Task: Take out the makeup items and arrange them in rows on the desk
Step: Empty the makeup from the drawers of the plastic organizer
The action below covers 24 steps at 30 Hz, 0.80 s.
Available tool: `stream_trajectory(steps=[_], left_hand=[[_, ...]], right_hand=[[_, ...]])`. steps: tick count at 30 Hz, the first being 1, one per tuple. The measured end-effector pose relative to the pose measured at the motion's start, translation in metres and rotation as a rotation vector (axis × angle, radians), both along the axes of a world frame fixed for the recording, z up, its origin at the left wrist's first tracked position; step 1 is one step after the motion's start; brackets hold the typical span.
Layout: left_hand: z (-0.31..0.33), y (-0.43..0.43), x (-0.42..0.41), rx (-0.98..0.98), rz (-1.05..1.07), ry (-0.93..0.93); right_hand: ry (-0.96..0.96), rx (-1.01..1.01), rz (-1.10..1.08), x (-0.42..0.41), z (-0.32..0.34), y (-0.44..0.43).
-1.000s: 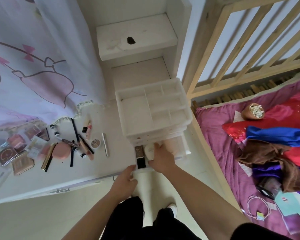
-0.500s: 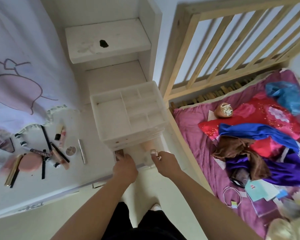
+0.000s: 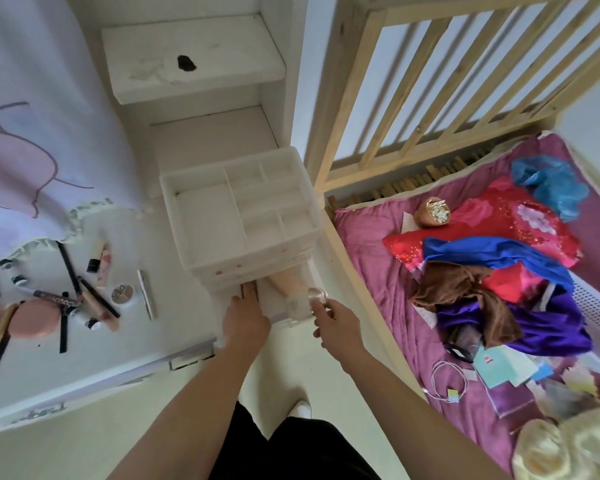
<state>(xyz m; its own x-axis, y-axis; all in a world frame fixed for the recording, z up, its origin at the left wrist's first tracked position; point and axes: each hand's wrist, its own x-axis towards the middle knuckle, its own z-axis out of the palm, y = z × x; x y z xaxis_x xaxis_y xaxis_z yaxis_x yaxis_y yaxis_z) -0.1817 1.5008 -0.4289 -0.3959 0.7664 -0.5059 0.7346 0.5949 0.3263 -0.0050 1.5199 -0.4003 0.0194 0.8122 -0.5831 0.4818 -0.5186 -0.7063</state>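
Near: right hand (image 3: 336,320) at the front right corner of the pulled-out bottom drawer (image 3: 284,308), fingers pinched on a small round pinkish item (image 3: 316,294). What the item is: cannot tell, too blurred.

Left hand (image 3: 245,318) reaches into the drawer's left side, fingertips on a dark brown compact (image 3: 249,291). Touching; whether the hand has closed on it cannot be told.

A peach-coloured tube (image 3: 288,280) lies diagonally in the drawer, between the two hands.

Farther: white organiser (image 3: 239,216) sits on the desk (image 3: 174,271); its top compartments look empty.

Left: loose makeup already out on the desk — pencils (image 3: 94,299), pink puff (image 3: 32,318), small round pot (image 3: 122,293), silver stick (image 3: 145,294). Scattered, not in rows.

Step in hand, judged: emptying the bottom drawer. Next move calls for lifting both pieces clear of the drawer wall and carrying them left to the pile. Row arranging not yet begun.
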Motion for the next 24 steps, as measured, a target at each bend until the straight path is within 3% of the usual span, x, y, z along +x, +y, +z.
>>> stream_trajectory(steps=[5, 10, 15, 19, 24], left_hand=[[-0.002, -0.012, 0.015, 0.088, 0.135, -0.082], [0.027, -0.025, 0.015, 0.293, 0.254, -0.206], [0.062, -0.050, 0.007, 0.523, 0.343, -0.246], [0.083, -0.080, -0.029, 0.640, 0.490, -0.164], [0.103, -0.126, -0.083, 0.706, 0.684, -0.109]], right_hand=[[0.037, -0.075, -0.077, 0.016, 0.000, -0.002], [0.050, -0.032, -0.101, 0.020, 0.004, -0.010], [0.201, -0.006, -0.161, 0.012, 0.012, -0.016], [0.306, 0.004, -0.085, -0.024, 0.012, -0.026], [0.347, 0.017, 0.193, -0.089, 0.018, -0.041]])
